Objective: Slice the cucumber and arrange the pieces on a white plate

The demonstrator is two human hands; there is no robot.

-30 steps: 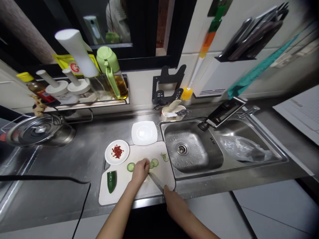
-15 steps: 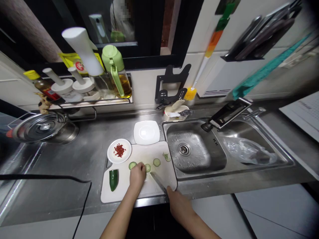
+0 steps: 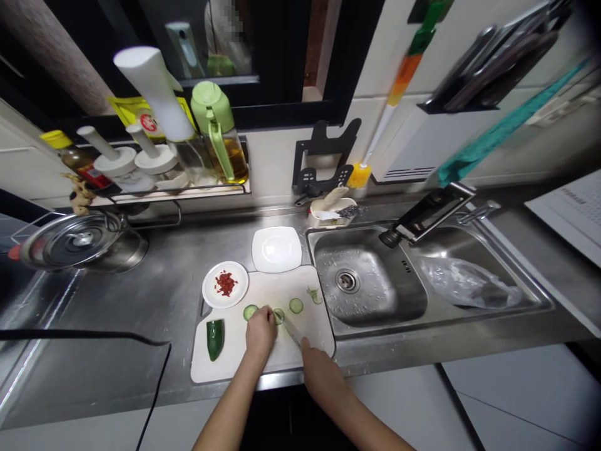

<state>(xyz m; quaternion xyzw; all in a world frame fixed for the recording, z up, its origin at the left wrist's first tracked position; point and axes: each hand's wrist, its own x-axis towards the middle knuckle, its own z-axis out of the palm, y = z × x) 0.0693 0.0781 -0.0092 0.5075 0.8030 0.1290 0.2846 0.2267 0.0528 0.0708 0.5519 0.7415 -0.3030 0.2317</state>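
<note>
On a white cutting board (image 3: 235, 360), my left hand (image 3: 261, 333) is closed, its fingertips pressed on the left edge of a cucumber slice (image 3: 278, 317). My right hand (image 3: 323, 374) grips the handle of a knife (image 3: 293, 332). The knife's blade points up and left, its tip over that same slice. Another cucumber slice (image 3: 250, 312) lies just left of my left hand, partly covered by it. To the right rests a separate cucumber slice (image 3: 296, 305), with some green scraps (image 3: 314, 295) beyond it. A dark green cucumber piece (image 3: 215, 339) stays at the board's left.
A white plate with red bits (image 3: 209, 292) overlaps the board's upper left corner. Behind the board stands a white square dish (image 3: 277, 235). The steel sink (image 3: 370, 313) adjoins the board on the right. A lidded pot (image 3: 124, 250) and a condiment shelf (image 3: 206, 191) are at the left.
My right hand has moved left and slightly up, bringing the knife tip from below the middle slice onto it. My left hand has hardly moved.
</note>
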